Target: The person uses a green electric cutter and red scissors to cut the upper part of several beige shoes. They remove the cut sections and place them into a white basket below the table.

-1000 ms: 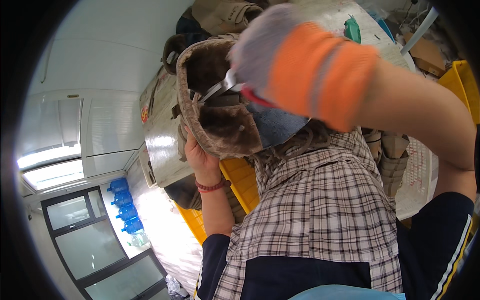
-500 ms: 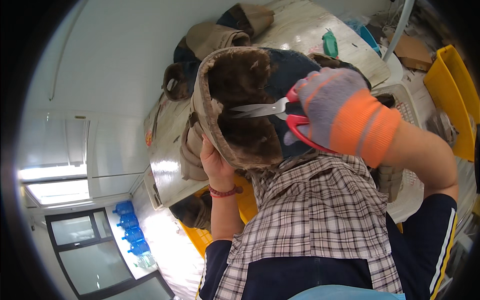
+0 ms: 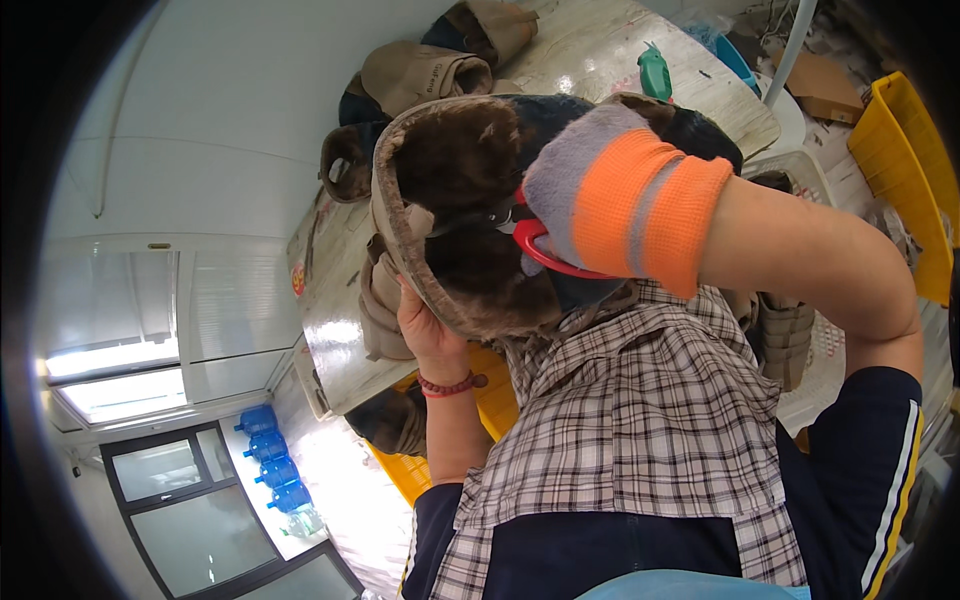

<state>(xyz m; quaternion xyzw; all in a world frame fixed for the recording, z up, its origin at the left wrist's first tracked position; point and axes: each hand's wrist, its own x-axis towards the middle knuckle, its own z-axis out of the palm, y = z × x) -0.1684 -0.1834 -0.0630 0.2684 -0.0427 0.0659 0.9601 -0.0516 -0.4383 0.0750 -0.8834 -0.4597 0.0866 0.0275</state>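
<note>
A fur-lined fabric piece (image 3: 450, 155), tan outside with brown fleece and a dark navy section, opens toward me like a wide tube. My bare left hand (image 3: 432, 325) grips its lower left rim, a red bead bracelet on the wrist. In a grey and orange knit glove, my right hand (image 3: 600, 190) is closed round red-handled scissors (image 3: 550, 252). The scissors reach into the opening against the fleece. Their blades are mostly hidden by the glove and the dark lining, so I cannot tell whether they touch the fleece.
Similar tan and navy pieces (image 3: 410, 75) lie on the worn table (image 3: 590, 50) behind, near a green bottle-like object (image 3: 655, 72). A white basket (image 3: 825, 345) stands to the right, past which are a yellow crate (image 3: 900, 150) and a cardboard box (image 3: 822, 92).
My right hand has moved left with the scissors, further over the opening; the blades, plain to see before, are now mostly covered. My left hand keeps its grip on the rim.
</note>
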